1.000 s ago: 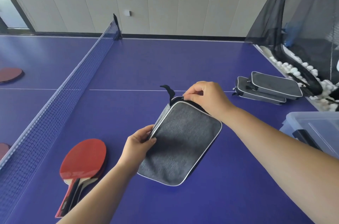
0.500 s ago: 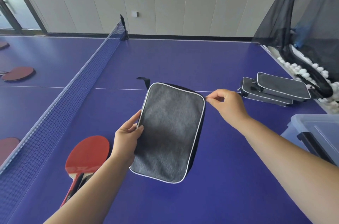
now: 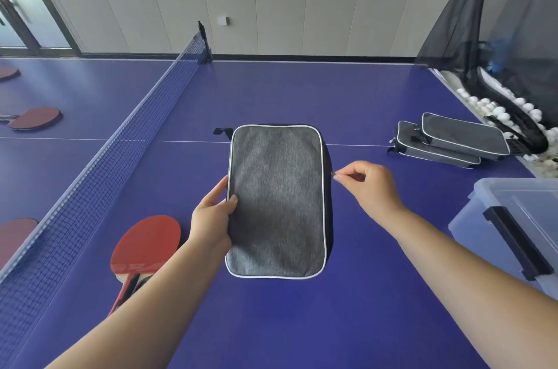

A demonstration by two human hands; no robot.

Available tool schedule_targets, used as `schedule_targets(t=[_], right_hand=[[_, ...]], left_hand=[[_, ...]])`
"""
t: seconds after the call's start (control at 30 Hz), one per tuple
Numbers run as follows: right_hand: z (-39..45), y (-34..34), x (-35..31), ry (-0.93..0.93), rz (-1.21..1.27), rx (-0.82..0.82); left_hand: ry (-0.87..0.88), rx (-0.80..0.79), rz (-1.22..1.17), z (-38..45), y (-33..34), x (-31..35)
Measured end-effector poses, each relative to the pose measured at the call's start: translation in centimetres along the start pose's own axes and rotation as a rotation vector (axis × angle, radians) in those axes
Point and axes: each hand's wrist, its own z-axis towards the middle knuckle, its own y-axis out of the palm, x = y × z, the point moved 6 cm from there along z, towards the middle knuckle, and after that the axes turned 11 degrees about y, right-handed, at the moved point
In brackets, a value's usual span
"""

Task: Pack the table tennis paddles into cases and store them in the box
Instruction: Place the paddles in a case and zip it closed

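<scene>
Since half a second ago our right hand (image 3: 367, 187) has travelled from the far right corner of the grey case (image 3: 276, 201) down its right edge, and the case has squared up to lie flat on the table (image 3: 302, 323). From the head view, the only one we have, we take this as the zip being drawn along that edge, though which way it is running we cannot tell, nor whether a paddle is already inside. Our right hand pinches a small metal zipper pull (image 3: 333, 174) between thumb and forefinger just beside the case's right edge, the other fingers curled in. Our left hand (image 3: 213, 211) holds the case steady at its left edge, thumb laid on the grey face and fingers tucked along the side. As for progress, we judge the job well short of done: two more cases (image 3: 450, 139) lie stacked well to the right of the grey case, not yet in the clear box (image 3: 513, 217), which sits near and to the right with its lid on. A red paddle (image 3: 142, 250) lies loose just left of the case, by our left forearm, and more red paddles (image 3: 34, 118) lie beyond the net (image 3: 99, 187), well to the left. So these paddles remain to be cased, and every case remains to be boxed.
</scene>
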Motion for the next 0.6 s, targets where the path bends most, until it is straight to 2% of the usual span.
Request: schedule_targets(t=[0.3,0.47,0.6], right_hand=[[-2.0,0.0,1.6,-0.006,-0.031,-0.019],[-2.2,-1.2,2.3,0.06,-0.013,0.026],[-2.7,-1.2,2.5,0.071,-0.016,0.038]], left_hand=[[-0.053,0.205,-0.132,1.0,0.4,-0.7],[0.042,0.066,0.038,0.8,1.8,-0.3],[0.046,0.124,0.004,0.8,2.1,-0.4]])
